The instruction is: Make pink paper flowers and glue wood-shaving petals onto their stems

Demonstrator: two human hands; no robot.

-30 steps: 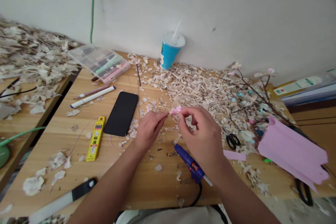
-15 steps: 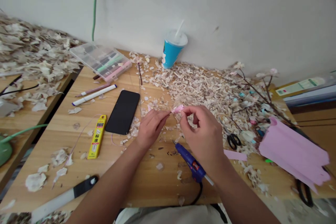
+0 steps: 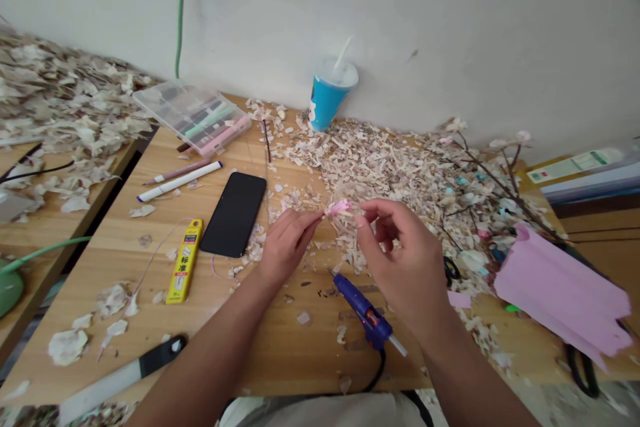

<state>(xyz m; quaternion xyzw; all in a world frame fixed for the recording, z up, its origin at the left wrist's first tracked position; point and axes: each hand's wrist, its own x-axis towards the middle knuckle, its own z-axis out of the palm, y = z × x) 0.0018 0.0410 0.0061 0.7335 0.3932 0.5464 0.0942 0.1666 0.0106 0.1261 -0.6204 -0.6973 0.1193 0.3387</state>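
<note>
Between the thumb and fingertips of my left hand (image 3: 287, 243) is a small pink paper flower (image 3: 340, 207), pinched at its left end, its fringed end pointing right. My right hand (image 3: 405, 260) is just right of the flower, thumb and forefinger slightly apart with nothing visible between them. Below the hands lies a blue glue gun (image 3: 363, 310) with a glue stick at its rear. A small pink paper strip (image 3: 459, 299) shows beside my right wrist. Black scissors (image 3: 451, 270) lie partly hidden behind my right hand.
Pale flakes (image 3: 385, 157) cover the back of the table around a blue cup (image 3: 329, 103). A phone (image 3: 235, 213), yellow blade pack (image 3: 185, 261), markers (image 3: 180, 181) and marker case (image 3: 193, 117) are at left. Pink paper (image 3: 560, 293) and a twig (image 3: 487, 173) lie at right.
My right hand has moved to the right, away from the flower, and its fingers have parted. The flower's fringed end now shows more fully. My left hand has hardly moved.
</note>
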